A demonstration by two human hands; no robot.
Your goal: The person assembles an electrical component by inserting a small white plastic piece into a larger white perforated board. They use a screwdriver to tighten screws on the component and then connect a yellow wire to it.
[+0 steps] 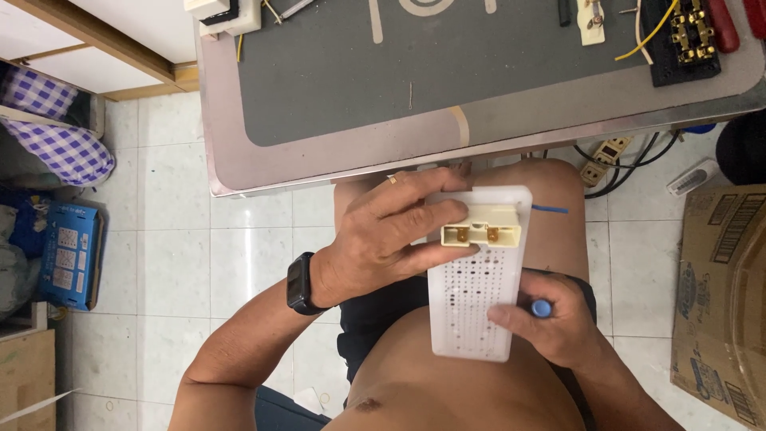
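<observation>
While the grey-topped desk (335,88) fills the upper part of my view, the work goes on below its edge, over the person's lap and the white tiled floor (239,263). From largest to smallest: a cardboard box (722,295) stands at the right, and a black terminal block (688,36) with yellow wires lies on the desk's far corner.

Next comes the white perforated panel (476,275), a flat plastic plate held upright above the thighs. It looks light and stiff, probably brittle at its thin rim, so I judge the long edges the safest hold.

The left hand (391,239), a black watch on its wrist, is clamped around the panel's upper left edge, thumb and fingers pinning the cream socket block (481,229) against its top. That small, hard block, showing two brass contacts, seems best gripped by its sides.

The right hand (550,323) is closed around a blue-capped tool (542,307) beside the panel's lower right edge. A thin blue wire (550,209) sticks out at the top right.
</observation>
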